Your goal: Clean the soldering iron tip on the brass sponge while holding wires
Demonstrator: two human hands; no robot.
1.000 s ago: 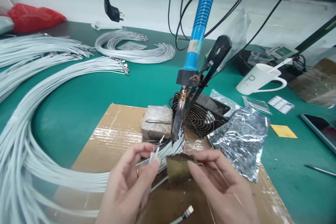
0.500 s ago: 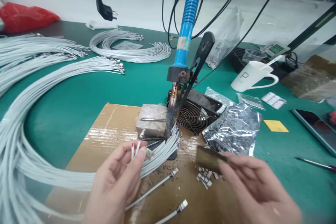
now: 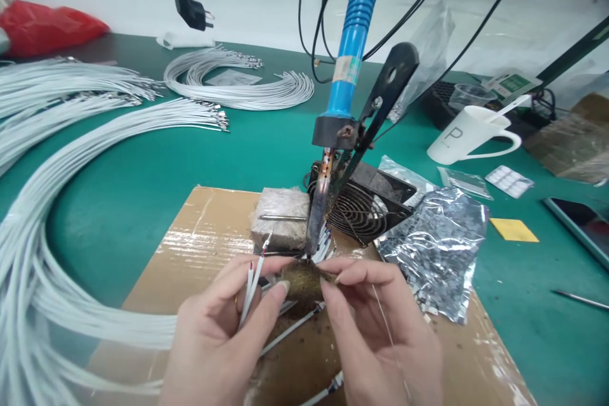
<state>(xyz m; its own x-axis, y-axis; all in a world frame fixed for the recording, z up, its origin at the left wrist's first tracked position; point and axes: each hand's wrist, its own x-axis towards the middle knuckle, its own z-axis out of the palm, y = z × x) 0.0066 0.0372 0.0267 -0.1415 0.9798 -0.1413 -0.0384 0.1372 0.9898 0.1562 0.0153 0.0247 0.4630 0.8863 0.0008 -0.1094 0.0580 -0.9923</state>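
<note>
The left hand (image 3: 214,330) pinches a thin white wire (image 3: 252,282) between thumb and forefinger, stripped end up, while the right hand (image 3: 375,330) closes its fingertips on a small brownish pad (image 3: 302,282) — both just beneath the tip of the blue-handled soldering iron (image 3: 328,158) clamped upright over the cardboard sheet (image 3: 190,247). It looks like the tinning step; next, I'd judge, the bare end must meet the hot tip without fingers brushing it.

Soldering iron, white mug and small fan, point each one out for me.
soldering iron (image 3: 354,44), head view, on its blue ribbed handle.
white mug (image 3: 459,136), head view, on the side wall by the printed letter.
small fan (image 3: 361,216), head view, on its round wire grille.
</note>
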